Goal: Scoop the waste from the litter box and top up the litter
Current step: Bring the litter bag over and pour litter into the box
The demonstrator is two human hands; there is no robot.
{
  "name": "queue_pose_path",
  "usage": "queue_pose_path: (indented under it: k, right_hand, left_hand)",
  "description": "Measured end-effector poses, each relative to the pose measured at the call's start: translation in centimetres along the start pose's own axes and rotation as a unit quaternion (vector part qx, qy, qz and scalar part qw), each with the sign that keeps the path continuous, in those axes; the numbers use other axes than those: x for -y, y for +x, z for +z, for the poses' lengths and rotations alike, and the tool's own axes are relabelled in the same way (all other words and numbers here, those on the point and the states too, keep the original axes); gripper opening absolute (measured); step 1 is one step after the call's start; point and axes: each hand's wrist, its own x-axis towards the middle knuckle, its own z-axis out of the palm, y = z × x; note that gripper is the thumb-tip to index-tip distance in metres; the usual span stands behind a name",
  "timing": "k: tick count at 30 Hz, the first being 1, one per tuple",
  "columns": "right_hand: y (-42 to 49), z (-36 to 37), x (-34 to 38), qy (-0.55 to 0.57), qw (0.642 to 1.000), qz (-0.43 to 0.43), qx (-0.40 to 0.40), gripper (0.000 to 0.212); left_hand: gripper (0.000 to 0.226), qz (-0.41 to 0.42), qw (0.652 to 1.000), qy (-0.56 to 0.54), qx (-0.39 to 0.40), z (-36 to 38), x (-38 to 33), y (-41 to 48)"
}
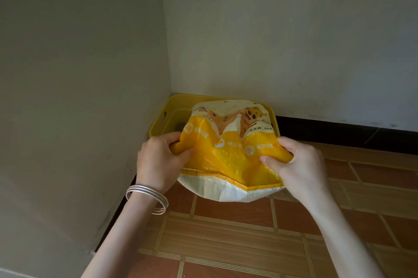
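Your left grip (161, 157) and right grip (294, 164) each clutch 1 bunched corner of the litter bag (228, 160), mid-frame over the litter box (176, 99). It seems limp and slick; hold those corners.

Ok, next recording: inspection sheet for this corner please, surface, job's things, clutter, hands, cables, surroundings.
Surface: tiled floor, brown with striped bands.
Job's things: yellow litter box in the wall corner; yellow and white litter bag held over its near side; no scoop seen.
Clutter: nothing seen.
Hands: left hand and right hand each grip a bunched end of the bag; silver bangles on left wrist.
Cables: thin dark strand by the black baseboard, unclear whether a wire.
Surroundings: plain walls.
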Motion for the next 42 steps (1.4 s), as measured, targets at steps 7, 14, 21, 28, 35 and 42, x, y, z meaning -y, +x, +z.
queue_pose_path:
  k: [7,14,21,28,35,42]
  right_hand:
    - [-0.4,-0.4,0.4,0.011,1.0,-0.01,-0.008,0.016]
    - [-1.8,1.7,-1.3,-0.031,0.998,0.025,0.042,0.044]
    - [-1.2,1.2,-1.4,0.003,1.0,0.017,0.013,0.029]
    - [-2.2,2.3,-2.5,-0.007,0.999,0.025,0.022,0.043]
    - [-2.7,3.6,-3.9,-0.003,1.0,0.026,0.013,0.038]
    - [-7.4,6.4,-7.4,0.056,0.996,0.068,0.022,0.018]
  left_hand:
    - [0.02,0.017,1.0,0.006,-0.023,-1.1,-0.3,-0.3]
    - [0.012,-0.023,0.998,0.051,0.021,0.9,0.9,-1.9]
    - [0.019,-0.015,1.0,0.001,-0.002,0.4,1.0,-1.3]
    - [0.014,-0.008,0.999,0.036,-0.018,1.1,1.7,-1.9]
    - [0.016,-0.014,0.999,0.007,-0.03,1.8,3.3,-2.6]
    - [0.025,-0.092,0.996,-0.016,0.006,4.1,7.8,-6.2]
